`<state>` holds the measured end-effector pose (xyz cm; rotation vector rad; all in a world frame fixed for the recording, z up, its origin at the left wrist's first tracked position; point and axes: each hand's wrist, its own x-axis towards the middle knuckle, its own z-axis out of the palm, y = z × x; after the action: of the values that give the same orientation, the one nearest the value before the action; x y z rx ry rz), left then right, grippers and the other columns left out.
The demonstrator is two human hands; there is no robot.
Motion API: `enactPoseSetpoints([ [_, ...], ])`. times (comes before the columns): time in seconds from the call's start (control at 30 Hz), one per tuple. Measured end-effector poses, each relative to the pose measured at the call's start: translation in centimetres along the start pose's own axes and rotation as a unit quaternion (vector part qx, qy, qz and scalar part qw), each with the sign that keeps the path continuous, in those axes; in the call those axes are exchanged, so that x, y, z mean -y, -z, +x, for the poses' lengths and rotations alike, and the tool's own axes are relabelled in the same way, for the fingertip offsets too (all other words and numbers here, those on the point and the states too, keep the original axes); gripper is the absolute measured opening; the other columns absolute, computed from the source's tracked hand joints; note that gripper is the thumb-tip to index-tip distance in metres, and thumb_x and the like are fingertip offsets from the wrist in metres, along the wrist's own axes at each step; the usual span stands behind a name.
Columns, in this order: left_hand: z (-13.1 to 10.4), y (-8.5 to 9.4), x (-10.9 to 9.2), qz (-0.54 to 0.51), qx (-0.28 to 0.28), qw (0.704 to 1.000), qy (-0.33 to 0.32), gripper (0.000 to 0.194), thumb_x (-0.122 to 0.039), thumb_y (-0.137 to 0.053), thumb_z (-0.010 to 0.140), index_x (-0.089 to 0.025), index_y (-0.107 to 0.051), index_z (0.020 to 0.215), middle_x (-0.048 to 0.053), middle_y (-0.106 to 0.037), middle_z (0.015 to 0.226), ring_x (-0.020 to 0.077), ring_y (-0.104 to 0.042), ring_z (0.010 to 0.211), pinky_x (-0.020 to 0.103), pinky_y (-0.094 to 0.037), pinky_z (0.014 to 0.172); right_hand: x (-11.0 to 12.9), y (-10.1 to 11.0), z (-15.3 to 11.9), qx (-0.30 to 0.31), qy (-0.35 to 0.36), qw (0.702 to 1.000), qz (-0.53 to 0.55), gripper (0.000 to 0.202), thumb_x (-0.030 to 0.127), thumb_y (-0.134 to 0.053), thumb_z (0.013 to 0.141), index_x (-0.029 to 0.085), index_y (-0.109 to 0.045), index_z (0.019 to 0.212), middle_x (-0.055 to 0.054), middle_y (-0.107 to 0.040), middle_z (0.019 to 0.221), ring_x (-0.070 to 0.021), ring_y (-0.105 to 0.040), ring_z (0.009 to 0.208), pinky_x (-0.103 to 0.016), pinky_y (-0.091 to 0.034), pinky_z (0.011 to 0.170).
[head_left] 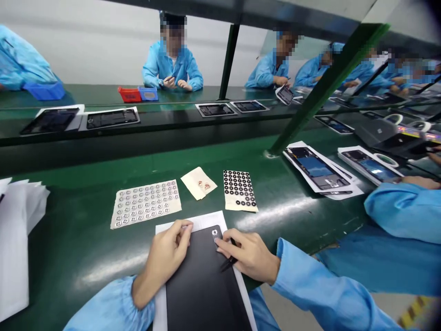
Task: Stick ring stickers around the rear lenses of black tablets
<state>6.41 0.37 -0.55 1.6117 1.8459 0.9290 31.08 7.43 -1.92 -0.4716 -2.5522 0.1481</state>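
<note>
A black flat panel (pixel 206 285) lies on white paper (pixel 160 317) at the table's front edge. My left hand (pixel 168 253) rests at the panel's upper left corner, fingers bent together; whatever they may hold is hidden. My right hand (pixel 246 253) is at the upper right edge, closed around black tweezers (pixel 229 263) that point down and left. Its fingertips are beside a round, whitish ring (pixel 215 232) near the panel's top. Beyond the panel lie a sheet of clear ring stickers (pixel 146 203), a small cream paper (pixel 195 184) with reddish bits and a sheet of black rings (pixel 239 189).
White sheets (pixel 15 248) are piled at the left. Opened devices (pixel 319 170) lie on paper at the right, near a co-worker's sleeve (pixel 406 209). A green post (pixel 324 87) slants up from the table. Devices line a rear shelf (pixel 168 123); people in blue sit behind it.
</note>
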Motion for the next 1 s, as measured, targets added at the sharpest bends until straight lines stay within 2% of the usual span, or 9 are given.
enactPoseSetpoints([
  [0.13,0.2,0.7,1.1,-0.019,-0.021,1.0,-0.006,0.024,-0.039,-0.049,0.103,-0.023,-0.066,0.108,-0.005,-0.069,0.067,0.0135,-0.065,0.056,0.025,-0.049,0.06,1.1,0.0,0.1,0.033,-0.002,0.998,-0.056,0.022,0.017,-0.052,0.104,0.011,-0.065,0.12,-0.011,-0.07,0.102,-0.0172,-0.068,0.075,-0.028,-0.045,0.055],
  [0.23,1.4,2.6,2.8,0.096,-0.099,0.988,-0.074,0.024,-0.03,-0.048,0.104,-0.021,-0.068,0.112,0.005,-0.077,0.1,0.0206,-0.071,0.09,0.033,-0.055,0.085,1.6,1.1,0.1,0.107,-0.028,0.993,-0.05,0.028,0.018,-0.048,0.103,0.012,-0.064,0.126,-0.012,-0.068,0.107,-0.0172,-0.067,0.07,-0.028,-0.043,0.05],
  [0.3,2.3,3.8,4.4,0.198,-0.136,0.965,-0.108,0.029,-0.023,-0.046,0.103,-0.017,-0.069,0.12,0.013,-0.071,0.125,0.0293,-0.063,0.117,0.045,-0.049,0.104,1.3,2.1,0.8,0.16,-0.046,0.986,-0.002,0.029,0.018,-0.048,0.102,0.017,-0.067,0.124,-0.011,-0.067,0.11,-0.0134,-0.062,0.06,-0.028,-0.042,0.048],
  [0.33,2.6,4.3,5.1,0.239,-0.141,0.954,-0.111,0.033,-0.02,-0.044,0.102,-0.015,-0.068,0.124,0.016,-0.067,0.131,0.0327,-0.059,0.124,0.05,-0.047,0.107,0.9,2.6,1.4,0.18,-0.052,0.982,0.037,0.028,0.019,-0.049,0.101,0.02,-0.07,0.119,-0.009,-0.067,0.111,-0.0116,-0.061,0.058,-0.027,-0.043,0.05],
  [0.43,3.0,4.6,6.6,0.306,-0.134,0.938,-0.09,0.039,-0.013,-0.044,0.1,-0.017,-0.067,0.132,0.018,-0.063,0.135,0.0367,-0.055,0.124,0.054,-0.049,0.102,-0.2,2.9,5.1,0.174,-0.087,0.965,0.176,0.021,0.021,-0.055,0.099,0.023,-0.076,0.099,-0.005,-0.07,0.101,-0.0121,-0.064,0.065,-0.025,-0.049,0.06],
  [0.57,2.3,4.0,6.6,0.321,-0.124,0.936,-0.079,0.04,-0.016,-0.05,0.099,-0.024,-0.066,0.135,0.015,-0.063,0.132,0.0356,-0.055,0.12,0.053,-0.051,0.097,-0.4,-0.4,12.0,0.121,-0.169,0.944,0.254,0.011,0.018,-0.066,0.093,0.02,-0.076,0.097,-0.004,-0.078,0.093,-0.0178,-0.072,0.084,-0.027,-0.053,0.074],
  [0.7,1.3,3.8,6.3,0.325,-0.123,0.935,-0.073,0.039,-0.016,-0.051,0.098,-0.024,-0.068,0.132,0.016,-0.06,0.134,0.0364,-0.053,0.122,0.053,-0.05,0.096,0.7,-5.0,17.2,0.17,-0.223,0.939,0.196,0.008,0.018,-0.074,0.087,0.021,-0.073,0.095,-0.002,-0.078,0.095,-0.0183,-0.071,0.088,-0.026,-0.049,0.075],
  [0.8,1.0,3.9,6.3,0.324,-0.119,0.936,-0.068,0.038,-0.014,-0.051,0.096,-0.021,-0.07,0.128,0.017,-0.059,0.136,0.0368,-0.052,0.125,0.054,-0.048,0.099,1.5,-6.9,18.6,0.183,-0.238,0.94,0.163,0.013,0.017,-0.077,0.082,0.021,-0.072,0.093,-0.004,-0.077,0.091,-0.0213,-0.07,0.087,-0.027,-0.044,0.071],
  [1.0,1.0,3.8,6.1,0.321,-0.108,0.938,-0.066,0.043,-0.012,-0.051,0.096,-0.022,-0.067,0.135,0.017,-0.058,0.138,0.0373,-0.05,0.127,0.054,-0.048,0.101,1.4,-7.9,19.1,0.191,-0.269,0.935,0.13,0.014,0.015,-0.074,0.08,0.02,-0.071,0.092,-0.006,-0.075,0.089,-0.0235,-0.068,0.085,-0.028,-0.039,0.067],
])
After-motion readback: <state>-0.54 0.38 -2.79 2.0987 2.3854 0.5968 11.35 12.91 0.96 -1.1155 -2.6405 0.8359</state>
